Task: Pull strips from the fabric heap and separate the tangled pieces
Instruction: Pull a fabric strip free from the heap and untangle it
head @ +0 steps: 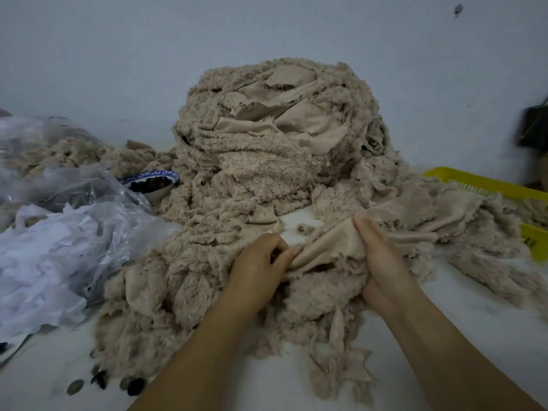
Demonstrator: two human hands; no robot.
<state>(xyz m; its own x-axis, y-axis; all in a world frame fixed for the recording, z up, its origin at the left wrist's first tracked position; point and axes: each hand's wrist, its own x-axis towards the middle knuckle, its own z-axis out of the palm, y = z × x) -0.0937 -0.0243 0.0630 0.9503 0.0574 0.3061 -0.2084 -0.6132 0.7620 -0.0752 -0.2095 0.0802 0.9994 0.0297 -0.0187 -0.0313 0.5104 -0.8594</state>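
A tall heap of beige fleecy fabric strips (267, 143) stands at the middle of the white table, against the wall. More tangled strips spill forward from it toward me. My left hand (258, 265) is closed on the left end of a smooth beige strip (329, 247) in front of the heap. My right hand (376, 253) grips the same strip on its right side, fingers pointing away from me. The strip is bunched into folds between the two hands. Loose fleecy pieces (311, 304) lie beneath both wrists.
A clear plastic bag with white scraps (59, 247) sits at the left. Behind it is a blue-rimmed bowl of dark pieces (152, 182). A yellow basket (489, 185) stands at the right. Dark round bits (118, 381) lie at the near left edge.
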